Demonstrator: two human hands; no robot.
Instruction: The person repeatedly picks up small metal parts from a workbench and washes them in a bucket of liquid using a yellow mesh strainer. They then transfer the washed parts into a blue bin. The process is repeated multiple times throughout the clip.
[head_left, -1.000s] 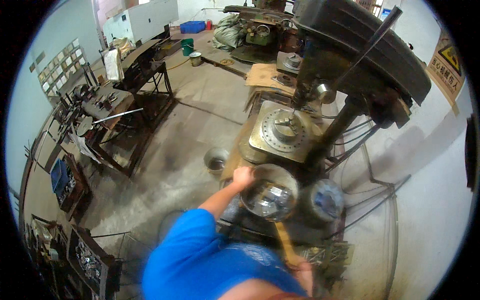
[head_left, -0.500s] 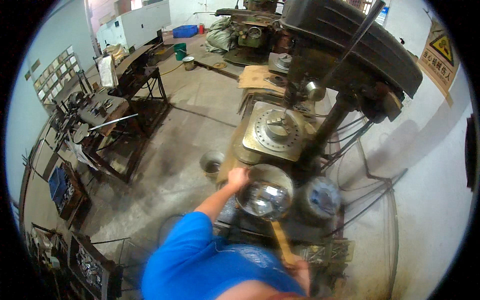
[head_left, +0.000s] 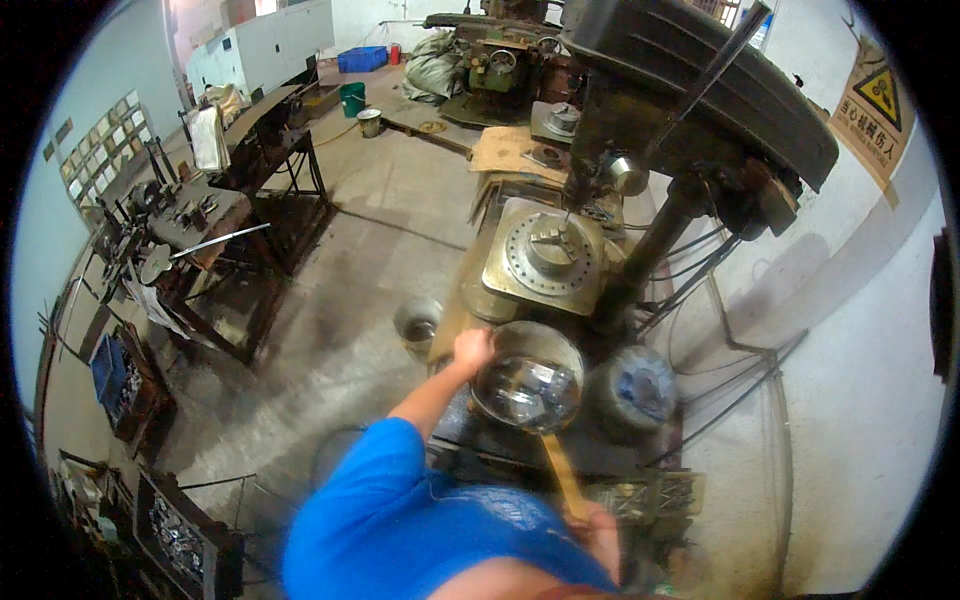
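My left hand (head_left: 473,348) is closed on the left rim of a round metal pan (head_left: 570,345). Several shiny pieces (head_left: 540,375), apparently metal, lie inside in what looks like dark liquid. From the pan's near side a flat yellow-brown handle (head_left: 562,475) runs down toward me. The fingers of my right hand (head_left: 597,530) wrap round its lower end and are partly hidden by my body. Just beyond the pan is a drill press table (head_left: 495,280) bearing a round chuck (head_left: 552,250).
The drill press head (head_left: 700,80) overhangs from the right. A bucket (head_left: 640,395) with blue material stands right of the pan, and a metal bucket (head_left: 418,325) is on the floor at left. Workbenches (head_left: 200,225) line the left; cables run along the right wall.
The view has shifted slightly, so the surroundings sit a little further up and left. Both hands keep their holds on the pan and its handle.
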